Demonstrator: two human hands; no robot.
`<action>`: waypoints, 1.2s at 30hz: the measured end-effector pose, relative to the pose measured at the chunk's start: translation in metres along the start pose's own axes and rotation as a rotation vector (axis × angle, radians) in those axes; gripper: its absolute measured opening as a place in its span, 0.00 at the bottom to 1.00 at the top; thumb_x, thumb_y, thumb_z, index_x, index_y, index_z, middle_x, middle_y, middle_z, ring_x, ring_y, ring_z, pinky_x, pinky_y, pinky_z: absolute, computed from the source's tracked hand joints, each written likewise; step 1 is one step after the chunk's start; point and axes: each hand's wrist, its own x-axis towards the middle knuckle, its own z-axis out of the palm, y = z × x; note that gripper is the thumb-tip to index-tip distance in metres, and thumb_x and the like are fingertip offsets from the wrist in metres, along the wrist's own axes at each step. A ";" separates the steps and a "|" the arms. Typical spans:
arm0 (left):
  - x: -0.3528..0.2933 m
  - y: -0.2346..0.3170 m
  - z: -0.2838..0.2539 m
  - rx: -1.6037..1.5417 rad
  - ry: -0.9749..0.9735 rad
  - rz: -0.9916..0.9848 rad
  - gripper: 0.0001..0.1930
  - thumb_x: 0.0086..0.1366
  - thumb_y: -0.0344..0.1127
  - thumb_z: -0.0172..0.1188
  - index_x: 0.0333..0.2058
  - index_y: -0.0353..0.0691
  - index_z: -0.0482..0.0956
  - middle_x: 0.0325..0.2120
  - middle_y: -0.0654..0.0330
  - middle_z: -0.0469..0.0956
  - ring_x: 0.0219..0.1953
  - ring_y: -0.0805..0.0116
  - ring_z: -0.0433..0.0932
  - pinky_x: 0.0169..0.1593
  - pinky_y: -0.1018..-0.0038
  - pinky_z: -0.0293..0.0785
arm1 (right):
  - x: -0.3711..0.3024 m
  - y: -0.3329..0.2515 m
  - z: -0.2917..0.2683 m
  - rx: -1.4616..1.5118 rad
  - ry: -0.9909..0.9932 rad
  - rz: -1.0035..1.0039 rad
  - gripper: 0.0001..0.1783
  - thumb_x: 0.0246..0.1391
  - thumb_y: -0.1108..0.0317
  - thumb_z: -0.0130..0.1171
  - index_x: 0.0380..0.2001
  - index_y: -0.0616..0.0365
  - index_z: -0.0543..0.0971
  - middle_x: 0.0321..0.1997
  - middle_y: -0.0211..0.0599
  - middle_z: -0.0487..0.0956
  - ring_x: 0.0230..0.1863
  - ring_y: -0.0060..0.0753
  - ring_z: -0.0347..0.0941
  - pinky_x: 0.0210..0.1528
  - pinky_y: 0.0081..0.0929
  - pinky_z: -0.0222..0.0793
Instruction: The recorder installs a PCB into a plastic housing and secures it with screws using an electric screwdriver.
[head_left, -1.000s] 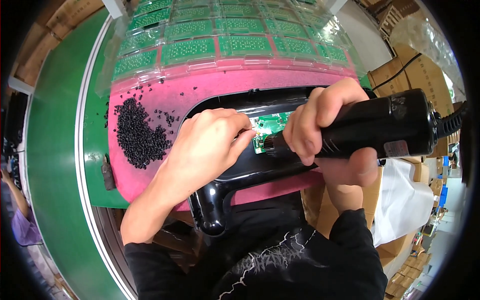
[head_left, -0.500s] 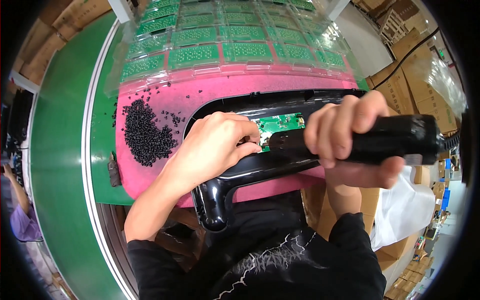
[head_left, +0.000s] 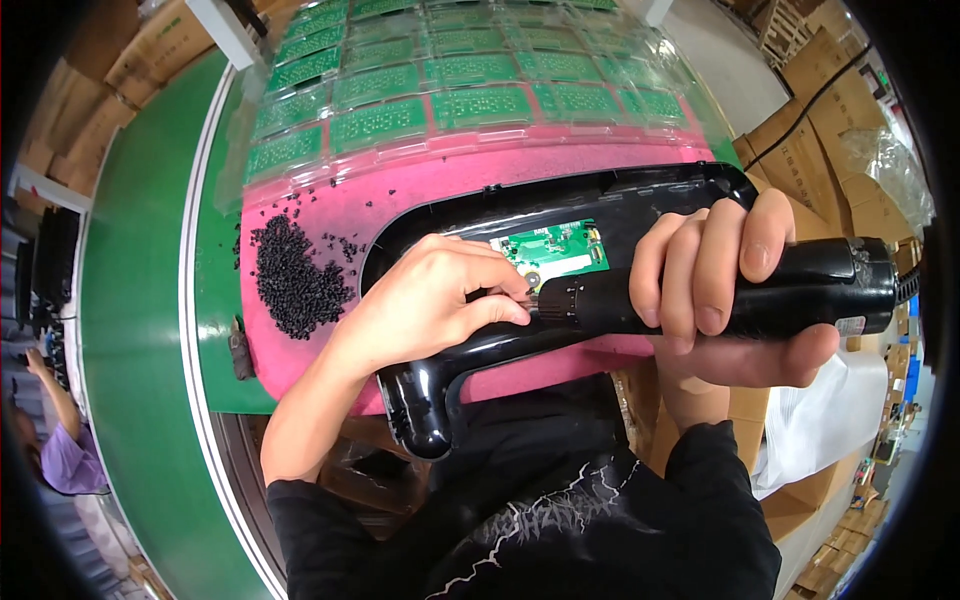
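The right hand (head_left: 735, 290), fingers wrapped around the black electric screwdriver (head_left: 740, 295), is lowering it flatter than a second ago. The left hand (head_left: 440, 300) is pinching its tip against the green circuit board (head_left: 553, 250) seated in the glossy black plastic housing (head_left: 480, 350) on the pink foam surface (head_left: 330, 215), so a screw is judged to be seating.

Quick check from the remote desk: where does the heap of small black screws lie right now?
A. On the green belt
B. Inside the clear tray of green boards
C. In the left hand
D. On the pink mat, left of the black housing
D: the heap of black screws lies on the pink mat, left of the black housing and the left hand.
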 end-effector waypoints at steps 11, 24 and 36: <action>-0.023 0.117 0.004 0.878 0.002 0.292 0.18 0.53 0.43 0.69 0.33 0.36 0.77 0.29 0.57 0.79 0.32 0.60 0.79 0.33 0.64 0.71 | -0.003 -0.036 -0.031 -0.287 0.028 0.028 0.33 0.53 0.36 0.61 0.40 0.55 0.68 0.24 0.27 0.70 0.15 0.19 0.66 0.25 0.23 0.65; -0.005 0.223 -0.020 1.302 -0.387 0.183 0.11 0.72 0.42 0.51 0.36 0.43 0.78 0.32 0.65 0.80 0.39 0.68 0.79 0.38 0.73 0.73 | 0.001 -0.016 -0.056 -0.321 0.033 0.164 0.30 0.56 0.40 0.56 0.41 0.59 0.69 0.22 0.31 0.70 0.15 0.22 0.65 0.23 0.26 0.63; 0.011 0.215 -0.039 1.391 -0.517 0.375 0.15 0.74 0.45 0.50 0.37 0.42 0.79 0.29 0.64 0.80 0.36 0.69 0.79 0.36 0.74 0.72 | 0.010 -0.004 -0.050 -0.395 0.013 0.286 0.28 0.55 0.46 0.63 0.39 0.61 0.68 0.22 0.35 0.70 0.14 0.21 0.62 0.18 0.20 0.61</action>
